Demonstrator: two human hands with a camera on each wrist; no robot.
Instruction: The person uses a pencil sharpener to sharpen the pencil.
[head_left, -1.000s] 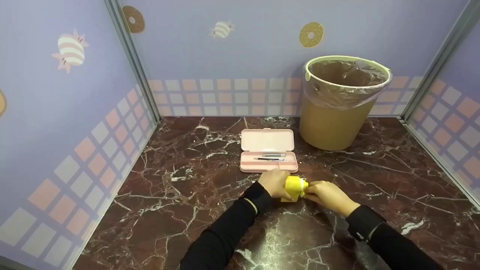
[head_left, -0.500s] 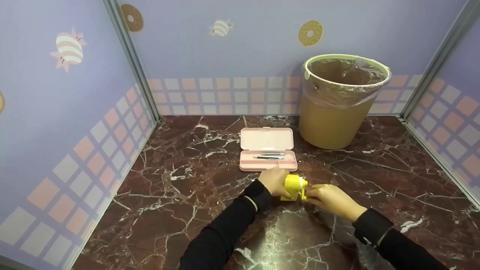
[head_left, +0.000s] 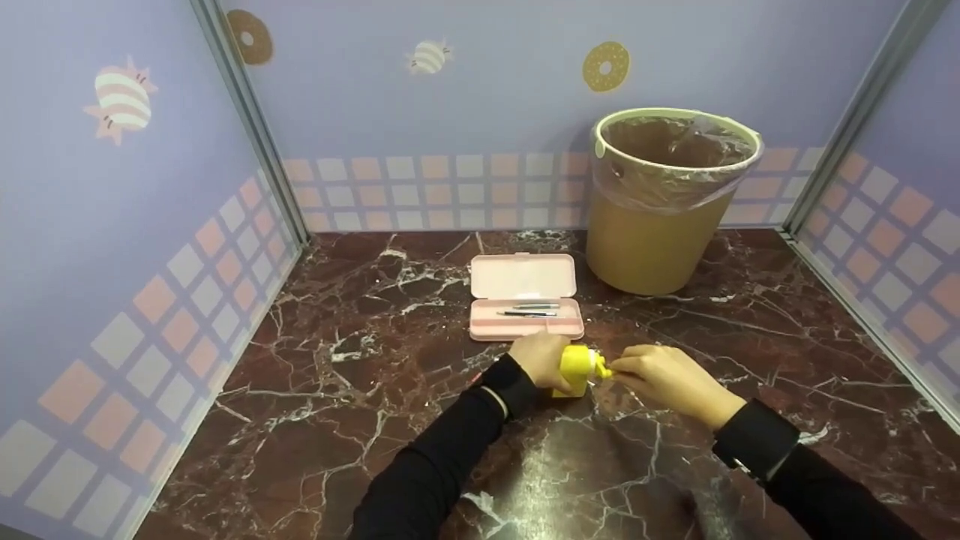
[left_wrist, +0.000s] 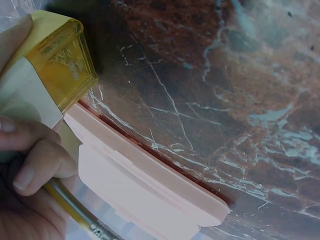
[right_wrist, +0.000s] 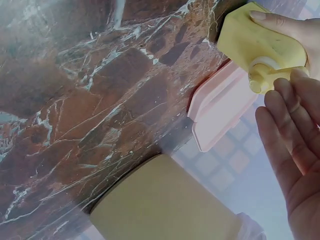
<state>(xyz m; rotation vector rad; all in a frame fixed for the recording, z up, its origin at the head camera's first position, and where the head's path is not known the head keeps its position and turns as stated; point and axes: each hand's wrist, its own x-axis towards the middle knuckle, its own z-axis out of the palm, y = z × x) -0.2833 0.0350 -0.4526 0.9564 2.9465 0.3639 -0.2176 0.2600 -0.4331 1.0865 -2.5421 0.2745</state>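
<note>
A yellow crank pencil sharpener (head_left: 575, 361) stands on the marbled table, with shavings showing in its see-through drawer (left_wrist: 67, 65) in the left wrist view. My left hand (head_left: 538, 358) grips its body from the left. A pencil (left_wrist: 75, 205) with a metal ferrule sticks out beneath the curled left fingers; its front end is hidden. On the other side, my right hand (head_left: 670, 379) pinches the knob of the yellow crank (right_wrist: 272, 75) between thumb and fingertips. Just behind the sharpener lies an open pink pencil case (head_left: 525, 328) with a few slim pens or pencils (head_left: 529, 313) inside.
Back right, a tan waste bin (head_left: 652, 232) with a clear plastic liner stands close to the pencil case. Patterned lilac panels (head_left: 360, 97) wall the table in at the back and on both sides.
The crank has turned, from pointing down half a second ago to pointing out towards the right, my right hand moving round with it. My left hand keeps its grip. The head view has shifted slightly.
</note>
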